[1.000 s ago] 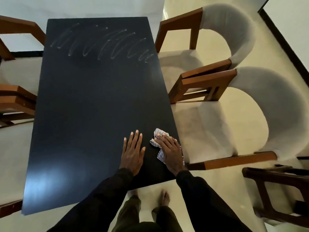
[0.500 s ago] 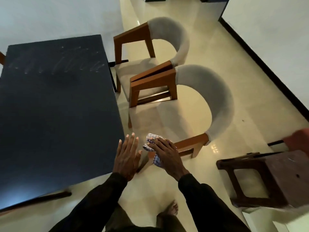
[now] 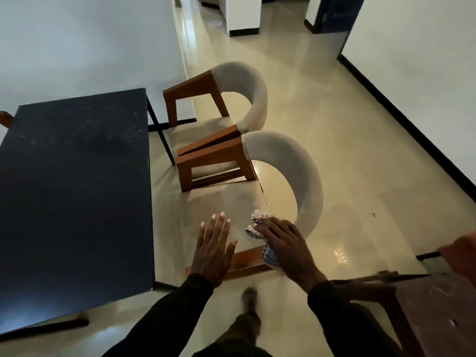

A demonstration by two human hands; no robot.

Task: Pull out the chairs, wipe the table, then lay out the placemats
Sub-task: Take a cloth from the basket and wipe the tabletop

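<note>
Currently, both hands are held out over the pale floor [image 3: 322,140], to the right of the dark counter [image 3: 74,191], and neither touches it. The left hand [image 3: 213,249] is seen palm down with its fingers [image 3: 217,228] released and spread; nothing is held in it. A checked cloth [image 3: 258,229] is grasped under the right hand [image 3: 282,243], whose fingers are pressed flat over the bunched fabric; a blue-checked end of it hangs out below the palm. Faint wipe streaks are visible on the far part of the counter top. Two chairs with wooden frames and curved grey backs are set just right of the counter: the near chair [image 3: 291,173] lies directly beyond the hands, and the far chair [image 3: 242,96] is tucked close behind it, their wooden arms nearly touching. A dark brown stool [image 3: 435,313] is seen at the lower right. Black sleeves [image 3: 164,318] cover both forearms, and a bare foot [image 3: 249,296] is placed on the floor between them.
</note>
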